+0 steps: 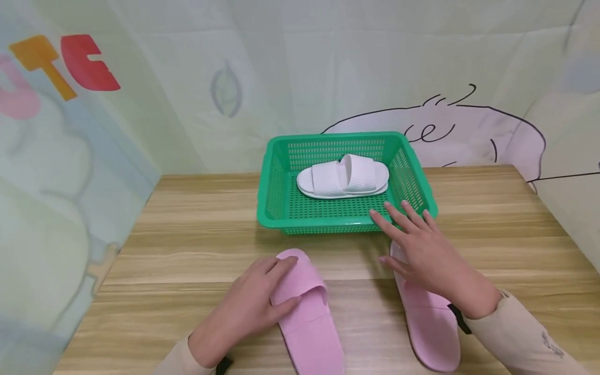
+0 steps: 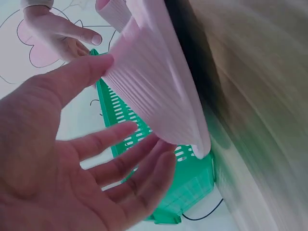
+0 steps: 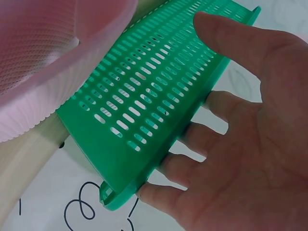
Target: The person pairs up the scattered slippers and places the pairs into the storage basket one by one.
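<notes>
My left hand (image 1: 253, 299) lies over the strap of a pink slipper (image 1: 315, 338) at the front of the table. Its thumb tip is at the strap's edge, its relaxed fingers beside the toe end (image 2: 154, 96). Spread wide, my right hand (image 1: 428, 260) hovers above a second pink slipper (image 1: 433, 333), hiding its strap. The right fingertips overlap the near right rim of a green plastic basket (image 1: 323, 223). White slippers (image 1: 325, 179) lie inside that basket, overlapped with their straps side by side.
The wooden table (image 1: 197, 234) carries the basket near its back edge. A printed cloth (image 1: 187, 78) with letters and drawings hangs behind and along the sides. Dark bands (image 1: 459, 319) sit at both wrists, by the beige sleeves (image 1: 520, 338).
</notes>
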